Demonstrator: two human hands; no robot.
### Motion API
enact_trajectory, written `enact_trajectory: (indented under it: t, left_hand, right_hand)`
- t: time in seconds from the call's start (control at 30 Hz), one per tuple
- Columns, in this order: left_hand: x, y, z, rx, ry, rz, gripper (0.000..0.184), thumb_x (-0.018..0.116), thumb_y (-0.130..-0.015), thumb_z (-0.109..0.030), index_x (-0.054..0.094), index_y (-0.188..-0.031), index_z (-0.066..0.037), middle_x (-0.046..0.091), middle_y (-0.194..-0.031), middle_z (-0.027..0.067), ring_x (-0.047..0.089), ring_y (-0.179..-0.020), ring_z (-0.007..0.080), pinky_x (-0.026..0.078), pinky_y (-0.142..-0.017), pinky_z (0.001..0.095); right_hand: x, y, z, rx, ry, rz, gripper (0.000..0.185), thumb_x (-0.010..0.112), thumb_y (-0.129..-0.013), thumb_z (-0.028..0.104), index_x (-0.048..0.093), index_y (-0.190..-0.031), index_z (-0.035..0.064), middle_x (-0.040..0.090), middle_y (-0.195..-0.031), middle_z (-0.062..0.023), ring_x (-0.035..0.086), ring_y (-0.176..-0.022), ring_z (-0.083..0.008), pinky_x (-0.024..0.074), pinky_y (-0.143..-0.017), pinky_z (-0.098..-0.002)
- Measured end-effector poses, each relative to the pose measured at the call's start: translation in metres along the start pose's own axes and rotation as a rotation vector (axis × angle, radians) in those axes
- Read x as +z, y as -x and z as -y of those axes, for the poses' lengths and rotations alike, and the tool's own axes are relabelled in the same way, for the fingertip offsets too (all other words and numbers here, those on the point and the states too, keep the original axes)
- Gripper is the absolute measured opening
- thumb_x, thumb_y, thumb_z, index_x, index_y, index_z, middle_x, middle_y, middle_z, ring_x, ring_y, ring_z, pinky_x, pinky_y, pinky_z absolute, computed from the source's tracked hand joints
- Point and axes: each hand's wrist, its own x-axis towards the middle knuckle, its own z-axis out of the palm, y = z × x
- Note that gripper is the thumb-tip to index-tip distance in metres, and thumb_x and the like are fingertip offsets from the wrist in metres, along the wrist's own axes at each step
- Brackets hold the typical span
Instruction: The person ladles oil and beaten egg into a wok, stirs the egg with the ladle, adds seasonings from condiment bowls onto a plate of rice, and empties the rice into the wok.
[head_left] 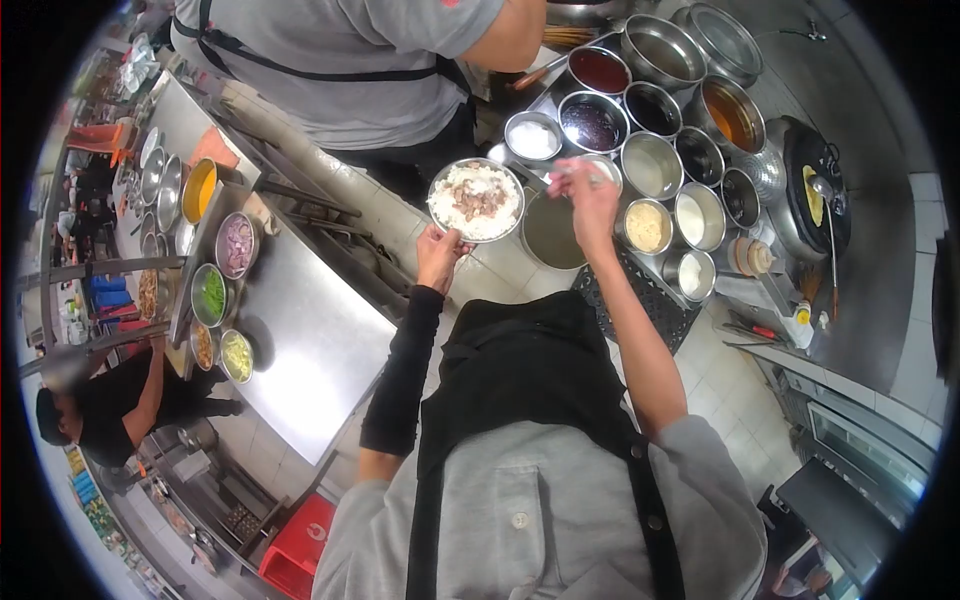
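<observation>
My left hand [441,256] grips the near rim of a round metal bowl [476,201] filled with white rice and brown meat pieces on top. To the right of it, my right hand [585,192] is raised over a small light container [604,172]; its fingers are bunched and blurred, and what they hold, if anything, is too small to tell. Below that hand stands a large pot [552,232] of cloudy liquid. A bowl of white powder [533,136] is just beyond, beside a pot of dark sauce [593,121].
Several sauce pots line the right counter, with a wok [812,190] and ladle behind. On the left, a steel table [300,340] holds bowls of onion [237,245] and greens [209,295]. One co-worker [340,70] stands ahead, another [110,415] at far left.
</observation>
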Motion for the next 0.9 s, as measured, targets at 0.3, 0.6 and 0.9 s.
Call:
enact_trajectory:
  t: [0.3, 0.6, 0.9]
  left_hand:
    - [0.034, 0.02, -0.018, 0.044, -0.073, 0.123, 0.033, 0.057, -0.091, -0.002, 0.057, -0.124, 0.002, 0.067, -0.107, 0.0065, 0.064, -0.086, 0.0142, 0.055, -0.076, 0.031]
    - [0.098, 0.094, -0.001, 0.002, -0.164, 0.227, 0.032, 0.06, -0.094, -0.005, 0.057, -0.126, -0.002, 0.066, -0.117, 0.0061, 0.063, -0.091, 0.0124, 0.052, -0.074, 0.0304]
    - [0.318, 0.209, 0.042, -0.005, -0.08, 0.262, 0.036, 0.056, -0.092, -0.002, 0.053, -0.127, 0.002, 0.065, -0.119, 0.0111, 0.062, -0.088, 0.0143, 0.047, -0.067, 0.0272]
  right_hand:
    - [-0.111, 0.066, 0.11, -0.203, 0.634, -0.333, 0.035, 0.053, -0.107, 0.026, 0.071, -0.104, -0.0046, 0.071, -0.079, -0.0094, 0.063, -0.07, -0.0126, 0.0502, -0.067, -0.0268]
    - [-0.264, 0.14, 0.094, -0.024, 1.144, -0.595, 0.032, 0.048, -0.105, 0.021, 0.064, -0.089, -0.003, 0.066, -0.076, -0.0265, 0.066, -0.072, -0.0442, 0.0508, -0.064, -0.0499]
    - [-0.413, 0.166, 0.116, -0.02, 0.866, -0.521, 0.027, 0.058, -0.101, 0.025, 0.063, -0.103, -0.0021, 0.068, -0.086, -0.0235, 0.067, -0.079, -0.0427, 0.0527, -0.073, -0.0482]
